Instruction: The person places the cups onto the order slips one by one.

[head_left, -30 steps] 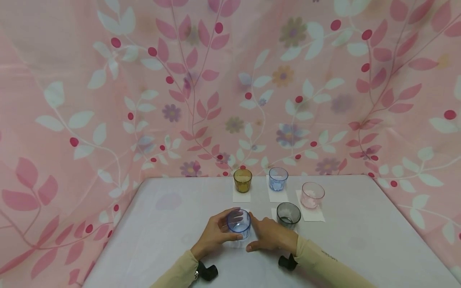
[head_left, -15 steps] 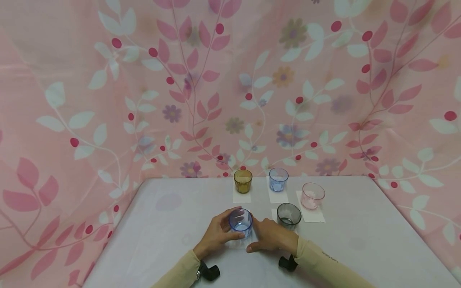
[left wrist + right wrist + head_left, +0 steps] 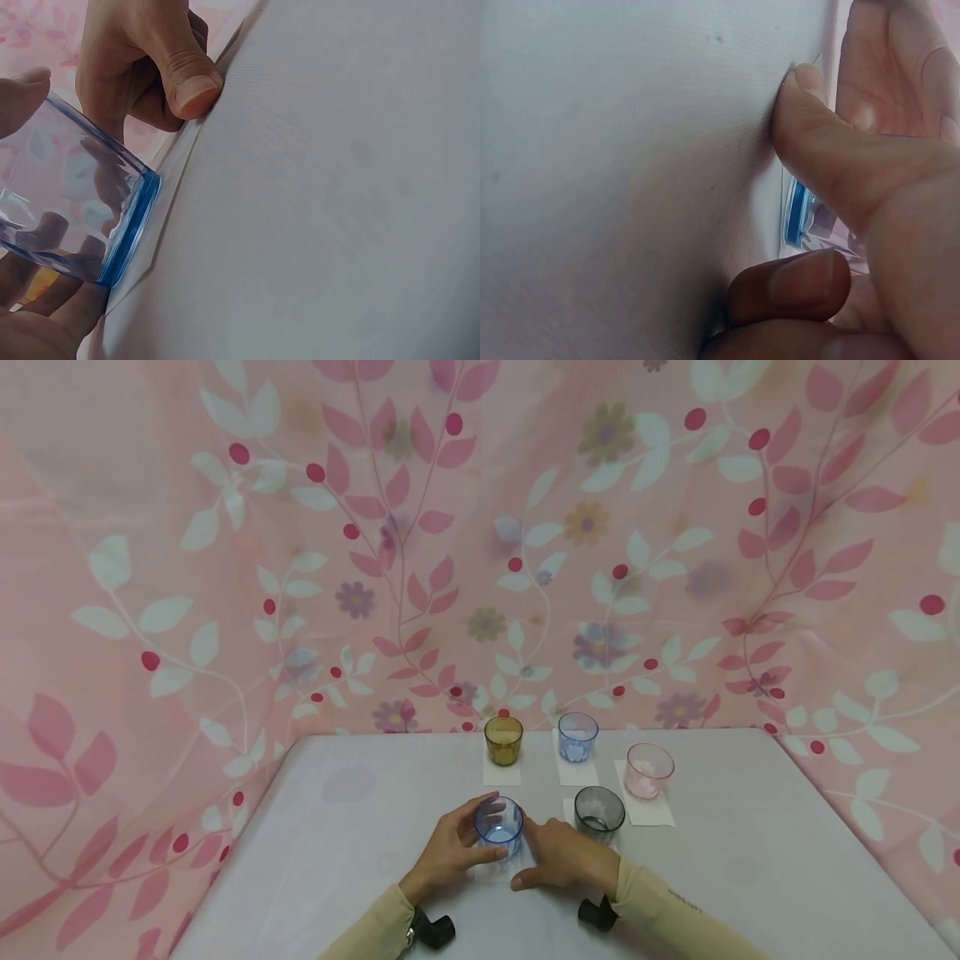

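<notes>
A clear blue glass [image 3: 498, 838] stands on a white paper square [image 3: 492, 873] near the front middle of the table. My left hand [image 3: 442, 856] holds this glass from the left, thumb in front and fingers round the far side. To the right of it lies my right hand [image 3: 566, 853], low over the table. In the left wrist view, the right thumb [image 3: 196, 91] rests at the paper's edge beside the blue base. The right wrist view shows that thumb stretched out and the lower fingers [image 3: 802, 289] bent against the tabletop.
Behind my hands stand an amber glass [image 3: 503, 745], a pale blue glass [image 3: 577, 739] and a pink glass [image 3: 649, 772], each on white paper. A grey glass [image 3: 599, 814] stands close behind my right wrist. A floral curtain [image 3: 480, 543] hangs at the table's [image 3: 337, 810] far edge.
The blue glass and my left hand shift slightly right, then back a little left. My right hand stays nearly still. The whole view drifts slightly.
</notes>
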Motion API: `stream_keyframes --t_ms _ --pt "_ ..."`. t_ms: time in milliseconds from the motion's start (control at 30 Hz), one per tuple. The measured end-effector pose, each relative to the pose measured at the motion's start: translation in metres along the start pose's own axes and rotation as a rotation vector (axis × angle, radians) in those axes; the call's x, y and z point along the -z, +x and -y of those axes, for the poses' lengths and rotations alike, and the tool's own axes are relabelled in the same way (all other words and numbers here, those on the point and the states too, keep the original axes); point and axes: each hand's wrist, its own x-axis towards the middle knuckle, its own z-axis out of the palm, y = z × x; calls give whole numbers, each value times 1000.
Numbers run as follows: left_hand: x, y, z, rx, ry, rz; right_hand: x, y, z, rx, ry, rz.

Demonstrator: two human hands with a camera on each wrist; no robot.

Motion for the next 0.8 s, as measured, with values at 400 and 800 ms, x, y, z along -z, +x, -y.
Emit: stream_keyframes --t_ms 400,800 --pt "-1 0 0 40 24 -20 -3 1 -3 -10 5 -1" --pt "-2 0 0 70 27 -22 -7 1 -4 -25 -2 -15"
